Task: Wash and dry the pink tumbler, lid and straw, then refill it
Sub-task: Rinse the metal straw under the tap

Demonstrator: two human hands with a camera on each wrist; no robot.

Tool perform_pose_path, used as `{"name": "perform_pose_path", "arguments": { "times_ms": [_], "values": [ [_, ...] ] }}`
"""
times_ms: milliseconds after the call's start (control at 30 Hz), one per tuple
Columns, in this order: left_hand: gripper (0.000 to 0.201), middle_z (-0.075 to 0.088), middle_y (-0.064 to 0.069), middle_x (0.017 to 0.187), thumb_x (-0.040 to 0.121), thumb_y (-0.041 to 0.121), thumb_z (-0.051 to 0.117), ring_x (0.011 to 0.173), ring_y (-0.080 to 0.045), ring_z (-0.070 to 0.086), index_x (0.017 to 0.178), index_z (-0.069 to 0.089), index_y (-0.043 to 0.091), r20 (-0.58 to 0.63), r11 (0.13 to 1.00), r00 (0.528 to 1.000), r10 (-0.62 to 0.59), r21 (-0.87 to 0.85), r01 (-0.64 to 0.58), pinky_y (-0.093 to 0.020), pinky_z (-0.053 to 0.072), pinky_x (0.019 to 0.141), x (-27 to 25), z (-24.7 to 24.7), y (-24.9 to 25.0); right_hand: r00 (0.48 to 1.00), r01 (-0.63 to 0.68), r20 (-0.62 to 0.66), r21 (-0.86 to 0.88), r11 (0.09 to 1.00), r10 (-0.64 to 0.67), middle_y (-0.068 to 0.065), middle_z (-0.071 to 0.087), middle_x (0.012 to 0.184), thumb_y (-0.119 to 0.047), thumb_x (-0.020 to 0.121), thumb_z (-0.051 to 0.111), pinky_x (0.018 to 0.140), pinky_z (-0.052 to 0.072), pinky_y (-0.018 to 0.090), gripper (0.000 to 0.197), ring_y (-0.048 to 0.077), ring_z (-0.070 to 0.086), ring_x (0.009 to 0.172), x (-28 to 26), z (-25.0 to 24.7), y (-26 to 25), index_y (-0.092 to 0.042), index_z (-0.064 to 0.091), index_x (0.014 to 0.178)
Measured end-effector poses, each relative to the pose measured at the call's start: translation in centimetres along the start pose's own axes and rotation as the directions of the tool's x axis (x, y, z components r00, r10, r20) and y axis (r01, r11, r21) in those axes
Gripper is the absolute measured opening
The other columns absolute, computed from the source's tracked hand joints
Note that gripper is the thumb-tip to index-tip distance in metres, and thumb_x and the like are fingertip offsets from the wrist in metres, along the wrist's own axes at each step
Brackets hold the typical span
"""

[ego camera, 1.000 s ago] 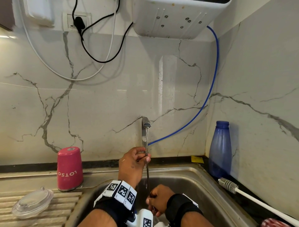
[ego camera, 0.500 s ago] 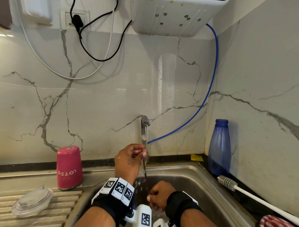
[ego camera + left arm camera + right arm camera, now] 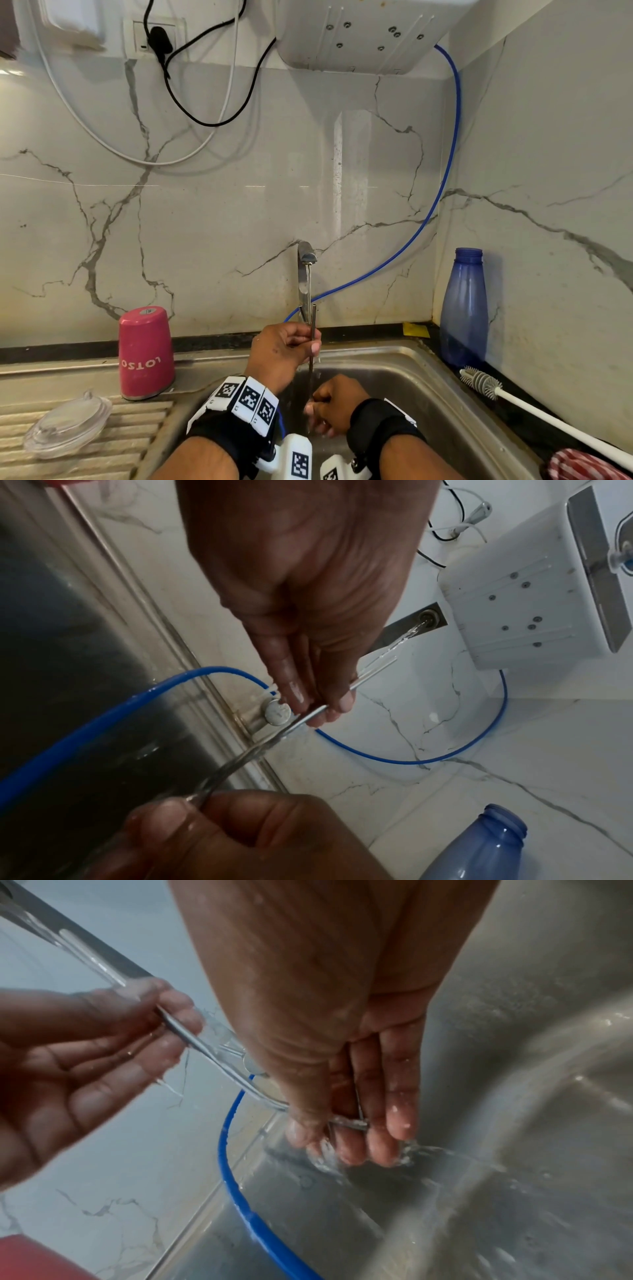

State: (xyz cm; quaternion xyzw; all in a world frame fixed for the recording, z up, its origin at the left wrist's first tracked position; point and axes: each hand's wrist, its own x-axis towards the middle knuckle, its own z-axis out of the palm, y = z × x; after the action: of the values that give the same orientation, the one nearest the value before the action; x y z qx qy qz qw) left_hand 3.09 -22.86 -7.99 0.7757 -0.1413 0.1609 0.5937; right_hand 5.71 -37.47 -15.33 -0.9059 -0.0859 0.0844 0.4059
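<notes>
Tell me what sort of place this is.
Most likely a home kitchen sink corner: a steel sink with a running tap, marble-look wall tiles, and a wall-mounted white appliance, perhaps a water purifier.

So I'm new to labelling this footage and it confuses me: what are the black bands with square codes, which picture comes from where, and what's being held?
No machine here: a person wears tracking bands and a camera on each wrist, plus one on the head. The wide picture is the head view; the two close ones look along each hand. The left hand pinches a metal straw near its top under the running tap, and the right hand holds its lower end over the sink. On the drainboard the pink tumbler stands upside down beside the clear lid. A blue bottle and bottle brush sit on the right.
</notes>
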Motion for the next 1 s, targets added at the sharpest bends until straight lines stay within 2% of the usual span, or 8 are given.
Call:
{"name": "perform_pose_path", "arguments": {
  "times_ms": [167,267,333,433,567,667,867,1000],
  "values": [
    [0.017,0.078,0.005,0.083,0.082,0.007,0.080,0.081,-0.007,0.074,0.091,0.080,0.022,0.013,0.990,1.000,0.001,0.141,-0.003,-0.019,0.059,0.077,-0.1,-0.4,-1.1,0.999,0.048,-0.009,0.126,0.991,-0.047,0.008,0.067,0.069,-0.006,0.095,0.063,0.056,0.053,0.026,0.025,0.017,0.061,0.055,-0.2,0.2,-0.8,-0.011,0.066,0.070],
    [0.016,0.078,0.007,0.082,0.082,0.011,0.081,0.080,-0.005,0.073,0.087,0.080,0.026,0.008,0.979,1.000,0.004,0.202,-0.006,-0.026,0.060,0.081,0.0,-0.7,-1.6,0.996,0.081,-0.038,0.176,0.981,-0.076,0.010,0.064,0.069,0.010,0.091,0.058,0.052,0.046,0.028,0.017,0.018,0.057,0.050,-0.9,0.0,-1.3,-0.002,0.067,0.081],
    [0.016,0.078,0.008,0.082,0.082,0.011,0.081,0.080,-0.005,0.073,0.086,0.080,0.027,-0.012,0.974,1.000,0.004,0.226,-0.002,-0.025,0.059,0.082,0.1,-0.8,-1.8,0.996,0.070,-0.057,0.167,0.983,-0.061,0.004,0.068,0.072,0.001,0.091,0.064,0.061,0.054,0.028,0.014,0.016,0.063,0.059,-0.7,-0.1,-1.1,-0.012,0.069,0.087],
    [0.017,0.077,0.010,0.079,0.082,0.010,0.081,0.078,-0.003,0.072,0.086,0.080,0.027,-0.018,0.963,1.000,-0.008,0.270,0.013,-0.019,0.056,0.079,0.1,-0.9,-2.1,0.969,0.127,-0.229,0.158,0.979,-0.089,-0.004,0.072,0.083,-0.014,0.095,0.062,0.078,0.060,0.032,0.015,0.011,0.066,0.076,-0.9,-1.1,-1.5,-0.026,0.071,0.093],
    [0.022,0.073,0.022,0.069,0.082,0.011,0.080,0.072,0.011,0.068,0.085,0.079,0.032,0.099,0.929,0.995,0.025,0.365,-0.059,-0.004,0.046,0.068,0.0,-0.7,-2.4,0.900,0.339,-0.399,0.392,0.855,-0.173,-0.001,0.074,0.080,-0.029,0.095,0.067,0.052,0.053,0.025,0.010,0.010,0.067,0.067,-1.7,-2.0,-3.8,-0.022,0.074,0.095],
    [0.021,0.068,0.026,0.062,0.082,0.010,0.079,0.070,0.016,0.064,0.082,0.079,0.031,0.121,0.917,0.991,0.058,0.386,-0.101,-0.002,0.042,0.066,0.0,-0.3,-2.4,0.849,0.422,-0.477,0.357,0.833,-0.226,0.007,0.076,0.083,-0.020,0.092,0.071,0.051,0.051,0.025,0.008,0.012,0.066,0.063,-1.6,-2.2,-4.7,-0.015,0.076,0.094],
    [0.019,0.077,0.013,0.081,0.083,0.011,0.080,0.075,0.011,0.068,0.097,0.081,0.024,0.107,0.928,0.994,0.039,0.366,-0.076,-0.002,0.045,0.067,-0.1,-0.3,-2.8,0.779,0.475,-0.622,0.506,0.720,-0.076,0.008,0.071,0.068,-0.022,0.089,0.075,0.068,0.062,0.037,0.016,0.014,0.064,0.059,-1.2,-3.7,-4.3,-0.007,0.075,0.082],
    [0.015,0.077,0.011,0.078,0.085,0.015,0.079,0.072,0.005,0.070,0.095,0.080,0.026,0.100,0.932,0.995,-0.023,0.363,-0.015,-0.006,0.049,0.065,0.0,-0.9,-3.5,0.759,0.518,-0.651,0.608,0.601,0.004,0.013,0.072,0.072,-0.020,0.092,0.071,0.068,0.062,0.032,0.020,0.015,0.065,0.061,-1.5,-4.4,-4.2,-0.002,0.074,0.085]
  ]
}}
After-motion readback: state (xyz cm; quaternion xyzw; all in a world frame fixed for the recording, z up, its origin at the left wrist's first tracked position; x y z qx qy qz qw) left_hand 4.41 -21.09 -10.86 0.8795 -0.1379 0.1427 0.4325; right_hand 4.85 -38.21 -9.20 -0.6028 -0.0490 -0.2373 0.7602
